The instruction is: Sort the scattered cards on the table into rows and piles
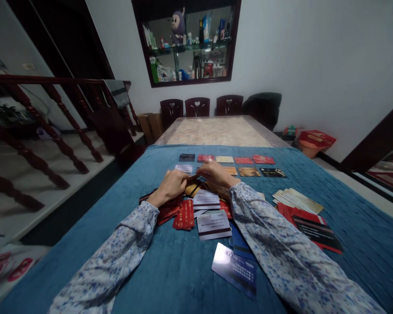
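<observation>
My left hand (171,185) and my right hand (215,173) meet over a loose pile of cards, fingers bent around a thin card (193,177) seen nearly edge-on between them. Below them lie gold cards (193,188), white cards (214,224) and red cards (184,214). Beyond my hands, cards are laid out in two rows, among them a black card (187,157), a cream card (224,159) and a black patterned card (273,172). A shiny purple card (236,269) rests nearer to me, beside blue cards (240,244) partly under my right sleeve.
To the right on the blue cloth (144,279) are fanned cream cards (298,199) and a red and black stack (317,231). Dark chairs (197,107) stand behind the table's far end (216,129). A wooden railing (52,98) is at left.
</observation>
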